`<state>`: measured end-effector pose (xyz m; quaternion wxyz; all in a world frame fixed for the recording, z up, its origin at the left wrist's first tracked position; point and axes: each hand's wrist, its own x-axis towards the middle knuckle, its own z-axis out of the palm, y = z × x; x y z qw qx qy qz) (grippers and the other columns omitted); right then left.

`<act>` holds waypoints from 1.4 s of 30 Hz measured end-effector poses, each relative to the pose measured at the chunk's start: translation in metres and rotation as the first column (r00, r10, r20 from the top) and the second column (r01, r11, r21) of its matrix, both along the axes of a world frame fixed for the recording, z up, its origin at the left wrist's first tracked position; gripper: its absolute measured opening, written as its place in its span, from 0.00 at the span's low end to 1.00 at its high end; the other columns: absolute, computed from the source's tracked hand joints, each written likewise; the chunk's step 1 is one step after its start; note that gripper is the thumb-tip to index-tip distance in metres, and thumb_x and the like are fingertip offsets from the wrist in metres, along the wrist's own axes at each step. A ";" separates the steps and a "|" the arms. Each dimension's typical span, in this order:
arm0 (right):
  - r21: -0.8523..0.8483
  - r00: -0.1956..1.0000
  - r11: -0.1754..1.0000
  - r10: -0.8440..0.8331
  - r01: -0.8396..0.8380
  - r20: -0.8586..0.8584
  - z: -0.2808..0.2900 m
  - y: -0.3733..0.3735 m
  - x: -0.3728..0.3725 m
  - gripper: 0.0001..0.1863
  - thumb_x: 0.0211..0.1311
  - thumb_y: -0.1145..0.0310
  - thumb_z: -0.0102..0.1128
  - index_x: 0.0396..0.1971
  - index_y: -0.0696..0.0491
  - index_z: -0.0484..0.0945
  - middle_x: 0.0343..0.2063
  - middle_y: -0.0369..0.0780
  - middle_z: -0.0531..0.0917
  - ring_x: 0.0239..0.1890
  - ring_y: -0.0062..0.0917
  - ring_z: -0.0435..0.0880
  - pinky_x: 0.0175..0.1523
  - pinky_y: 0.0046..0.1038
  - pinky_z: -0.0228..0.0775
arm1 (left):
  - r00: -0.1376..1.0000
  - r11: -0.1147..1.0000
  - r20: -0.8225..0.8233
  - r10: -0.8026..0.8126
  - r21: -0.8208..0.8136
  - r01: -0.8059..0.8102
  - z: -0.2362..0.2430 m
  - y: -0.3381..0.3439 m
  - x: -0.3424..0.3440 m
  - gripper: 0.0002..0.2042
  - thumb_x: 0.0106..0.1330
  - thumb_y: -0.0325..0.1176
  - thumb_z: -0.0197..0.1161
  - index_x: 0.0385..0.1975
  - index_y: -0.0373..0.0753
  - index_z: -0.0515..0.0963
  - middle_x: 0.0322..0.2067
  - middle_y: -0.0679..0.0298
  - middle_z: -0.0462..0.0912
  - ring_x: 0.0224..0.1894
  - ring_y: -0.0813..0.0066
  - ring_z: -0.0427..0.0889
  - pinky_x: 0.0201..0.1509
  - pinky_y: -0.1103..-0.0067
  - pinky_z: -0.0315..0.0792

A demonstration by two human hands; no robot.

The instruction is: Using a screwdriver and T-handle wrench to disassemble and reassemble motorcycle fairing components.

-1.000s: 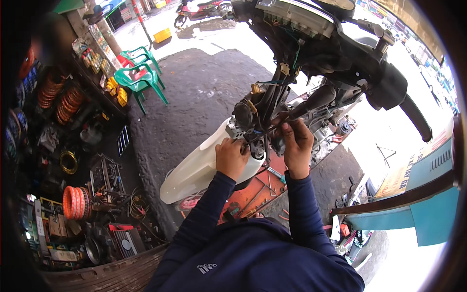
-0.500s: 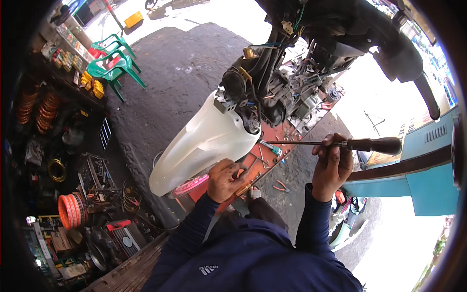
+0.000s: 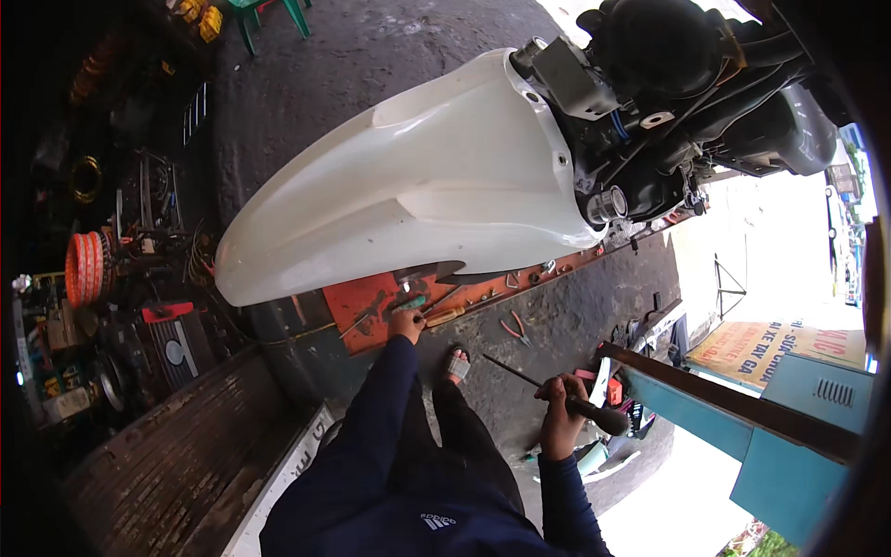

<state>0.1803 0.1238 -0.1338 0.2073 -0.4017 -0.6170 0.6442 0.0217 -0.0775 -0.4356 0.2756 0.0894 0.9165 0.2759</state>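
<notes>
My left hand [image 3: 406, 324] reaches down to the orange platform [image 3: 355, 302], its fingers curled beside a green-handled tool [image 3: 409, 304] and a wooden-handled tool [image 3: 446, 316]; what it holds is too small to make out. My right hand [image 3: 559, 422] grips a long screwdriver [image 3: 603, 416] by its dark handle, the shaft pointing up and left over the ground. Above both hands is the motorbike's white front fender [image 3: 399, 195], with dark fork and wiring parts [image 3: 650, 139] at its upper right. Red-handled pliers [image 3: 516, 330] lie on the ground between the hands.
Orange rings [image 3: 85, 267] and piled tools stand at left, near a wooden slatted surface [image 3: 158, 446]. A green chair [image 3: 269, 19] is at the top. A teal cabinet with a dark rail [image 3: 780, 483] fills the lower right. My sandalled foot [image 3: 455, 369] is below.
My view has dropped and turned toward the fender and platform. My left hand has left the fork for the platform; my right hand has drawn the screwdriver down, away from the motorbike.
</notes>
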 end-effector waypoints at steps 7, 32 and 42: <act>0.042 0.986 0.991 0.123 -0.128 0.112 -0.012 0.013 0.032 0.08 0.62 0.70 0.56 0.31 0.59 0.72 0.24 0.37 0.76 0.26 0.20 0.75 0.34 0.21 0.69 | 0.977 0.977 0.016 0.213 -0.014 -0.213 -0.029 -0.041 0.022 0.07 0.53 0.35 0.65 0.30 0.43 0.83 0.30 0.58 0.82 0.35 0.60 0.81 0.41 0.67 0.73; 0.642 0.854 0.730 0.470 -0.234 -0.223 0.382 -0.003 -0.201 0.15 0.63 0.57 0.55 0.30 0.56 0.73 0.28 0.36 0.75 0.23 0.13 0.69 0.25 0.15 0.59 | 0.842 0.912 -0.536 -0.064 0.311 0.267 0.429 -0.130 -0.170 0.34 0.58 0.58 0.57 0.49 0.29 0.71 0.47 0.45 0.74 0.50 0.48 0.74 0.51 0.65 0.70; 0.736 0.878 0.624 0.471 -0.261 -0.088 0.407 0.025 -0.309 0.19 0.55 0.59 0.65 0.36 0.59 0.73 0.24 0.38 0.80 0.22 0.16 0.79 0.27 0.17 0.71 | 0.756 0.703 -0.653 0.037 0.555 0.445 0.475 -0.070 -0.152 0.17 0.54 0.36 0.65 0.40 0.33 0.76 0.43 0.52 0.76 0.46 0.54 0.76 0.51 0.65 0.67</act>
